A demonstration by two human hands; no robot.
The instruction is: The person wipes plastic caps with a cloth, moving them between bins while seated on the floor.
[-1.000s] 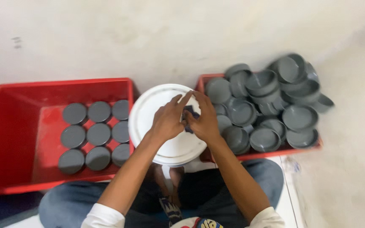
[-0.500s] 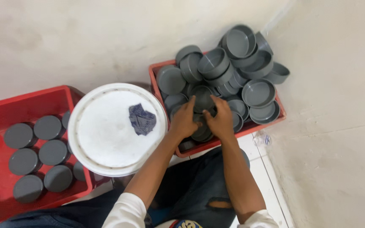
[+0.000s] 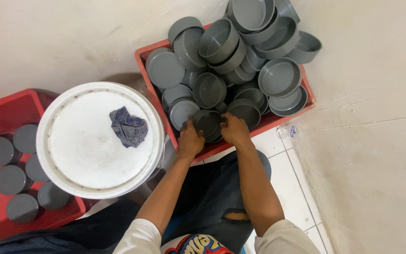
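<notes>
Grey cap point(image 3: 208, 123) gripped from both sides: left hand point(image 3: 190, 139) and right hand point(image 3: 233, 129), fingers closed on it, inside red crate point(image 3: 143, 66).

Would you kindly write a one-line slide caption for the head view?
Both hands, left hand and right hand, grasp a grey cap in a red crate beside a white bucket lid.

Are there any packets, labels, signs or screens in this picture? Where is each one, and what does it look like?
Small packet: on the white floor tiles just outside the near right corner of the red crate of grey caps; crumpled, clear plastic with blue and white print, too small to make out.
Shirt print: on the person's chest at the bottom edge; a curved red, yellow and blue design, partly cut off.
No signs or screens in view.
</notes>
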